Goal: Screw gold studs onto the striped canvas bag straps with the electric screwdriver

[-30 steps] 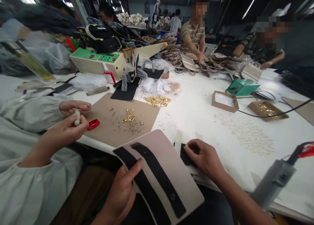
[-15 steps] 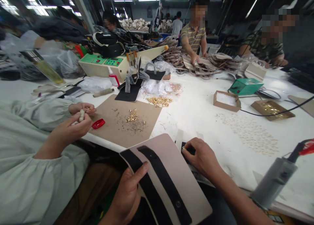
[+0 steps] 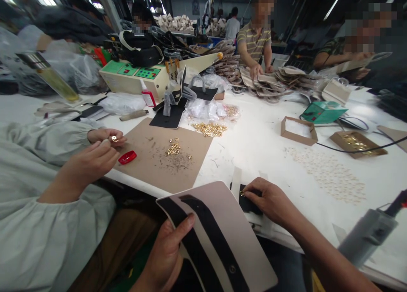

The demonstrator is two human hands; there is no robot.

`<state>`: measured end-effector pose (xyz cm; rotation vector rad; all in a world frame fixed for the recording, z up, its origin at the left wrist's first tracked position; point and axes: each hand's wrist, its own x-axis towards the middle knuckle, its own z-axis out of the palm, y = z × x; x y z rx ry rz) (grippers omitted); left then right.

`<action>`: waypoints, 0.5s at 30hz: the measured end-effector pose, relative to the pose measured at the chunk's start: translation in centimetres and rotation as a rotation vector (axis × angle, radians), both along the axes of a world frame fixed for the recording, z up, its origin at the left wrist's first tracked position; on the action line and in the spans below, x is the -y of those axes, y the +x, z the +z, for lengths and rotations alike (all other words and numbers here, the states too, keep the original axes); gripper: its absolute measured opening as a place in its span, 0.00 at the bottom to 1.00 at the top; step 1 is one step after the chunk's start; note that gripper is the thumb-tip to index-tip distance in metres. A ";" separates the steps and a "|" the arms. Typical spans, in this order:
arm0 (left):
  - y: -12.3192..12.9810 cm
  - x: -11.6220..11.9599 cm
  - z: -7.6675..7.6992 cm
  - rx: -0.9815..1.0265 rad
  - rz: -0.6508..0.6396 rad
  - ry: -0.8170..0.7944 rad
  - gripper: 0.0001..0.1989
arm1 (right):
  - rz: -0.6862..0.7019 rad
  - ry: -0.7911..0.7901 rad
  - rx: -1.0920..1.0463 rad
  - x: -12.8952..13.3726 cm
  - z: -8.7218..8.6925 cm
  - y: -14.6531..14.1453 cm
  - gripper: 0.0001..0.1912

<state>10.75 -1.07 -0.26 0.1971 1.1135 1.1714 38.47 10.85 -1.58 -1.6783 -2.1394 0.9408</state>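
Observation:
My left hand (image 3: 163,251) is closed on a pale pinkish-beige panel (image 3: 230,215), its thumb pressed on top. Two black strips (image 3: 208,228) run along the panel, and a small round metal fitting (image 3: 232,269) sits near the lower end of one. At the table edge my right hand (image 3: 270,198) pinches a small gold ring (image 3: 242,193) between thumb and fingertips. The ring is at a small black pad (image 3: 249,206), beside a whitish strip (image 3: 235,182). Whether it touches the pad is hard to tell. The curled fingers hide part of the pad.
At left, a co-worker's hands (image 3: 95,156) hold a shiny gold piece above a brown board (image 3: 146,164) with gold fittings and a red dish (image 3: 127,157). Many tiny pieces (image 3: 330,177) lie at right, near two cardboard boxes (image 3: 299,139). A grey tool (image 3: 369,234) stands in front right.
The view has shifted slightly. More of the gold ring and pad shows at my right fingertips. A gold piece now shows in the co-worker's hands. The far-right person now holds up a flat piece.

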 end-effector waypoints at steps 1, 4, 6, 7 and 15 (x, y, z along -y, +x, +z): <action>0.0 0.0 -0.1 0.003 -0.001 0.002 0.27 | 0.005 0.007 -0.010 0.0 -0.1 0.0 0.10; -0.1 0.0 -0.2 0.006 -0.010 0.007 0.25 | 0.029 0.014 -0.045 -0.1 -0.3 0.1 0.11; -0.1 -0.1 -0.3 0.002 -0.017 0.004 0.25 | 0.046 0.001 -0.048 -0.2 -0.2 0.1 0.11; 0.0 -0.1 -0.3 -0.001 -0.019 0.003 0.25 | 0.055 -0.006 -0.045 -0.2 -0.1 0.2 0.11; 0.1 0.1 -0.4 -0.012 -0.023 -0.002 0.26 | 0.101 -0.080 0.001 -0.6 1.0 0.2 0.11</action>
